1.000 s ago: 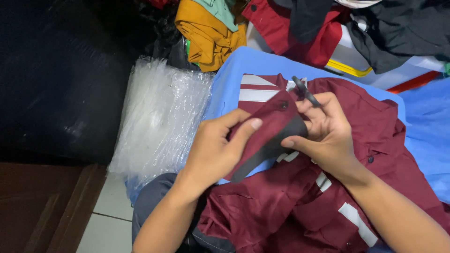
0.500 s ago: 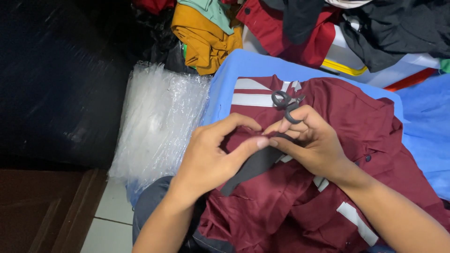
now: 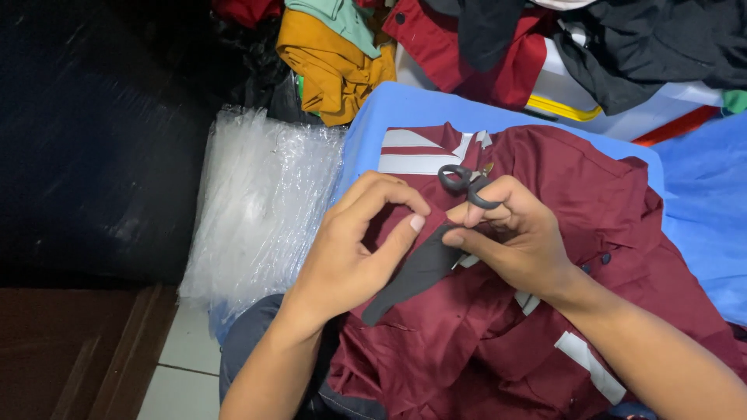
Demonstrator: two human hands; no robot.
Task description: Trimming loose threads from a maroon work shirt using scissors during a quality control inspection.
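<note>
A maroon shirt [image 3: 591, 202] with pale grey stripes lies over a blue cloth [image 3: 389, 117] in front of me. My right hand [image 3: 517, 241] grips small black scissors [image 3: 465, 185], their handles sticking up above my fingers. The same hand pinches the top of a black fabric flap [image 3: 408, 276] on the shirt. My left hand [image 3: 354, 245] rests on the shirt beside it, thumb and forefinger pinching the maroon cloth next to the flap.
A stack of clear plastic bags [image 3: 261, 202] lies to the left of the blue cloth. A heap of clothes, mustard [image 3: 327, 66], red [image 3: 513, 58] and black [image 3: 661, 43], is piled at the back. Bottom left is a dark wooden surface [image 3: 70, 350] and pale floor tiles [image 3: 187, 365].
Both hands have shifted slightly on the shirt. The scissors swung from pointing up and left to handles-up above my right fingers. My left fingers have curled into a pinch.
</note>
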